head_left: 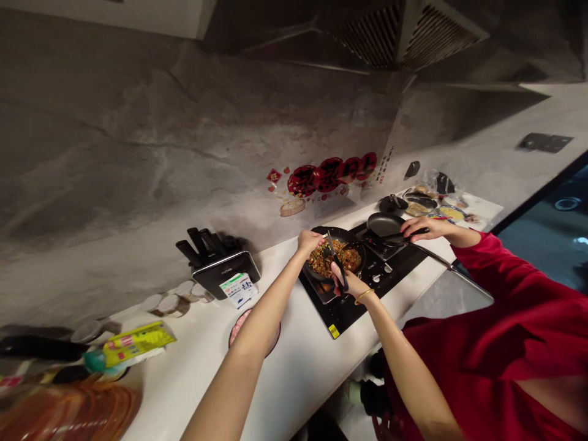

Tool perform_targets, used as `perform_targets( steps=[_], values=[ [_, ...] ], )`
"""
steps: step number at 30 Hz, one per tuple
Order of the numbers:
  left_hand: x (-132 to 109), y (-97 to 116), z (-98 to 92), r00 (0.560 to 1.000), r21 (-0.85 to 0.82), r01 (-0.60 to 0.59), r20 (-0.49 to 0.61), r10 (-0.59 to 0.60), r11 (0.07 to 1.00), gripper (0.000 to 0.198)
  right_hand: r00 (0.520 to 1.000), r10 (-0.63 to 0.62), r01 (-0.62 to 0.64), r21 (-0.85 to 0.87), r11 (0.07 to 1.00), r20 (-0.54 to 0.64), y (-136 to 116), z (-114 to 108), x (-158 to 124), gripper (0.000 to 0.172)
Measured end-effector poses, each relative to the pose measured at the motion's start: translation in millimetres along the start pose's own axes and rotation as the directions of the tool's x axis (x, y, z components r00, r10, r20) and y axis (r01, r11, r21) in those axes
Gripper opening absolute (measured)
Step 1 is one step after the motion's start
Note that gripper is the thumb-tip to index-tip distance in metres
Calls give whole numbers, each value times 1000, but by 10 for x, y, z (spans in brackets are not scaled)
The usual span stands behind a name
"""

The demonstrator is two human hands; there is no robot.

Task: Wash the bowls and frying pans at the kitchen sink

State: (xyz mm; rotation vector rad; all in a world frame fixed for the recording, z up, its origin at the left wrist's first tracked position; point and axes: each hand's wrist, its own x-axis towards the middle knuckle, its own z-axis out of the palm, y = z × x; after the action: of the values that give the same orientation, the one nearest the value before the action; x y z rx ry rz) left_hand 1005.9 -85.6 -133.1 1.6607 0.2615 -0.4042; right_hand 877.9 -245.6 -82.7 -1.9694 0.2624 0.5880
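My left hand (311,241) is closed in a pinch above the left side of a black frying pan (361,260); what its fingers hold is too small to make out. My right hand (348,283) grips black-handled kitchen scissors (339,269) at the near side of the pan, with the blades pointing up toward my left hand. Chopped, browned food (331,260) fills much of the pan, and a darker piece lies at its right. From the right, another person's hand (425,229) holds a black-handled utensil that reaches over the pan.
The pan sits on a black cooktop (321,315), beside a smaller dark pan (384,225). A knife block (225,269) stands left against the wall. Below my left forearm is a bowl of pink food (239,324). Plates of food (452,212) fill the far corner. A red sleeve (487,257) crosses from the right.
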Motion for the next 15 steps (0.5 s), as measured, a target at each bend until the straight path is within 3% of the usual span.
perform_targets(
  steps=[1,3,5,10,15],
  values=[
    [-5,6,1,1000,-2,0,4,0,1000,16,1000,2,-3,2,1000,10,36,216,-3,31],
    [-5,16,1,1000,-3,0,12,0,1000,14,1000,1,-1,5,1000,21,85,417,20,32],
    [13,21,-2,1000,-4,1,14,-1,1000,13,1000,-5,5,13,1000,22,109,412,62,32],
    [63,16,-1,1000,-13,-1,6,1,1000,9,999,-22,19,91,996,33,199,353,163,58],
    [39,23,43,1000,-21,2,22,-1,1000,13,999,-34,32,166,986,9,314,439,234,61]
  ],
)
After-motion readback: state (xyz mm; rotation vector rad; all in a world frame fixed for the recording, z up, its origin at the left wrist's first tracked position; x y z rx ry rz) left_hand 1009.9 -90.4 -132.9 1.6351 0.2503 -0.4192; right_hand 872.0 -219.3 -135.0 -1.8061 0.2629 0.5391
